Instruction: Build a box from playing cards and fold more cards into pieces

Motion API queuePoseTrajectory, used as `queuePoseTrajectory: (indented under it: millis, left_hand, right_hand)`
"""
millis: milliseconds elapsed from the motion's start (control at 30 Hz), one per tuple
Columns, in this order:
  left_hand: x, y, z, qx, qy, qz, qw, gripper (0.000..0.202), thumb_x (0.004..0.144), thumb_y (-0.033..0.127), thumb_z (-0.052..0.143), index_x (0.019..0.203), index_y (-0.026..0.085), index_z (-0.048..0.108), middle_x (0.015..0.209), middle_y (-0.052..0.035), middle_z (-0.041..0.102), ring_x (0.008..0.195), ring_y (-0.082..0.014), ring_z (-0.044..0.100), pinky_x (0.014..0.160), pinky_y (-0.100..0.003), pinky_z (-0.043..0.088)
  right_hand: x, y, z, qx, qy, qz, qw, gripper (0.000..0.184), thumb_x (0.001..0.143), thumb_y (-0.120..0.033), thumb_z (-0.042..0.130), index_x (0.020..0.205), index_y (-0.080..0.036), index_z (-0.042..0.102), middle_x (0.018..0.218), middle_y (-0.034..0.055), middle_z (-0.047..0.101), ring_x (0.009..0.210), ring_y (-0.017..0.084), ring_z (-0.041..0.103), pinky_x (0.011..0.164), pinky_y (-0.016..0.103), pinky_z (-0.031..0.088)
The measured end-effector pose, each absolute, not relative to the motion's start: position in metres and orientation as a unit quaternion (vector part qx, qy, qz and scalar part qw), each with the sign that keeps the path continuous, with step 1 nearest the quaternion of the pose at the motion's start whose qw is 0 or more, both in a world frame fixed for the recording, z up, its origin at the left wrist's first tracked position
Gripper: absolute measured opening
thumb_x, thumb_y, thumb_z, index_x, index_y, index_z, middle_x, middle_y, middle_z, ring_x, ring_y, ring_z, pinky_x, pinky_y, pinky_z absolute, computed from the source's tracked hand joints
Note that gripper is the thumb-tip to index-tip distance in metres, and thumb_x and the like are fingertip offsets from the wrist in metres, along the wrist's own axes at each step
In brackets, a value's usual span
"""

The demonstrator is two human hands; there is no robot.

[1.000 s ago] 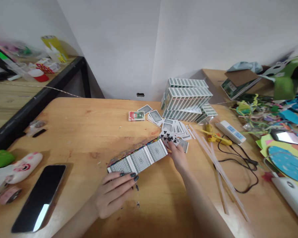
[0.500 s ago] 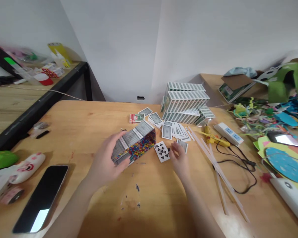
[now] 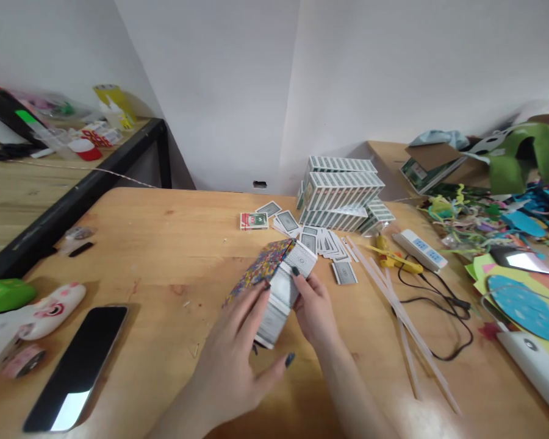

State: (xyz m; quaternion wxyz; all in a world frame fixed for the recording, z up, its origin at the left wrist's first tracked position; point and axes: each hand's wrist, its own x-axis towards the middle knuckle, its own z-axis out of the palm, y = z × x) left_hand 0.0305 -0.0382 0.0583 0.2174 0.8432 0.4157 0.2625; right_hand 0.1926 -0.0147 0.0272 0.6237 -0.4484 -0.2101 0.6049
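A long box built of playing cards [image 3: 279, 286], with a multicoloured speckled side, lies on the wooden table [image 3: 165, 244] in front of me. My left hand [image 3: 238, 360] rests on its near end with fingers spread over it. My right hand [image 3: 318, 311] grips its right side, fingers curled onto the top card. Loose cards [image 3: 327, 244] lie fanned just beyond, and one single card [image 3: 344, 272] lies to the right.
Stacked card packs [image 3: 341, 189] stand at the back. A red card pack [image 3: 253, 220], glue gun [image 3: 393, 256], power strip [image 3: 419, 249], glue sticks [image 3: 407, 329] and black cable lie right. A phone [image 3: 77, 366] and pink toy [image 3: 36, 311] lie left. Craft scraps fill the far right.
The card box has been turned from lying crosswise to pointing away from me. My right hand left the club card and now grips the box; my left hand shifted to its near end.
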Motion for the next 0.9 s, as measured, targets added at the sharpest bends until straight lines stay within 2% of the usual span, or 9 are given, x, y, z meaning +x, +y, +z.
queuePoseTrajectory:
  millis: [133,267,333,400,500,567,700,833,900]
  left_hand:
    - [0.019,-0.03,0.062,0.803,0.371,0.305,0.352,0.045,0.083,0.03,0.043,0.128,0.028,0.038,0.128,-0.0064,0.047,0.118,-0.0242,0.043,0.096,-0.039,0.039]
    - [0.02,0.022,0.062,0.771,0.451,0.38,0.24,0.04,0.082,0.03,0.045,0.122,0.023,0.046,0.133,-0.0068,0.042,0.126,-0.0254,0.03,0.105,-0.044,0.022]
    - [0.024,0.051,0.057,0.772,0.462,0.331,0.284,0.038,0.084,0.033,0.043,0.12,0.023,0.048,0.124,-0.0061,0.052,0.117,-0.0236,0.044,0.099,-0.04,0.031]
    - [0.028,0.076,0.048,0.784,0.433,0.247,0.37,0.032,0.082,0.039,0.044,0.106,0.025,0.06,0.11,-0.0036,0.063,0.101,-0.0233,0.056,0.088,-0.035,0.041]
    - [0.029,0.099,0.028,0.764,0.383,0.188,0.484,0.029,0.077,0.045,0.05,0.087,0.024,0.067,0.089,-0.0009,0.07,0.089,-0.0215,0.062,0.077,-0.028,0.047]
    - [0.027,0.108,0.017,0.733,0.343,0.192,0.556,0.03,0.077,0.045,0.05,0.082,0.023,0.069,0.084,-0.0011,0.071,0.085,-0.0206,0.064,0.072,-0.027,0.049]
    - [0.022,0.113,0.021,0.711,0.26,0.177,0.629,0.031,0.065,0.041,0.065,0.089,0.022,0.068,0.09,-0.0026,0.07,0.083,-0.0222,0.064,0.067,-0.029,0.051]
    - [0.021,0.104,0.055,0.766,0.244,0.131,0.58,0.036,0.073,0.035,0.059,0.108,0.024,0.059,0.111,-0.0022,0.063,0.1,-0.0225,0.058,0.082,-0.031,0.046]
    - [0.022,0.095,0.073,0.786,0.257,0.137,0.545,0.037,0.074,0.035,0.059,0.109,0.024,0.058,0.109,-0.0021,0.063,0.099,-0.0236,0.058,0.082,-0.033,0.046]
  right_hand:
    - [0.202,-0.01,0.017,-0.404,-0.191,0.682,0.579,0.023,0.068,-0.029,0.066,0.089,-0.021,0.061,0.086,0.0016,0.069,0.081,0.02,0.064,0.07,0.03,0.051]
    - [0.2,-0.008,0.007,-0.379,-0.208,0.741,0.514,0.028,0.065,-0.028,0.068,0.09,-0.02,0.061,0.081,0.0025,0.07,0.076,0.02,0.065,0.065,0.029,0.051]
    - [0.196,-0.004,0.002,-0.372,-0.208,0.757,0.495,0.026,0.065,-0.028,0.068,0.088,-0.019,0.061,0.078,0.0024,0.07,0.074,0.02,0.065,0.064,0.029,0.051]
    - [0.195,0.002,-0.003,-0.37,-0.21,0.769,0.477,0.025,0.065,-0.027,0.068,0.088,-0.019,0.061,0.076,0.0022,0.07,0.071,0.02,0.065,0.063,0.029,0.05]
    - [0.198,0.01,-0.01,-0.376,-0.217,0.78,0.451,0.027,0.065,-0.026,0.067,0.09,-0.018,0.061,0.075,0.0025,0.07,0.068,0.019,0.065,0.062,0.029,0.05]
    - [0.203,0.016,-0.013,-0.382,-0.225,0.781,0.44,0.026,0.064,-0.025,0.068,0.088,-0.017,0.062,0.074,0.0026,0.07,0.066,0.018,0.065,0.061,0.027,0.049]
    - [0.212,0.03,-0.007,-0.397,-0.262,0.774,0.419,0.025,0.064,-0.027,0.069,0.086,-0.016,0.064,0.074,0.0021,0.07,0.064,0.015,0.064,0.062,0.024,0.049]
    - [0.216,0.041,0.015,-0.386,-0.298,0.775,0.402,0.026,0.065,-0.032,0.069,0.086,-0.018,0.065,0.077,0.0019,0.07,0.068,0.015,0.064,0.065,0.025,0.05]
    - [0.216,0.041,0.028,-0.372,-0.31,0.782,0.393,0.027,0.066,-0.033,0.069,0.089,-0.019,0.065,0.076,0.0022,0.07,0.066,0.015,0.064,0.064,0.025,0.05]
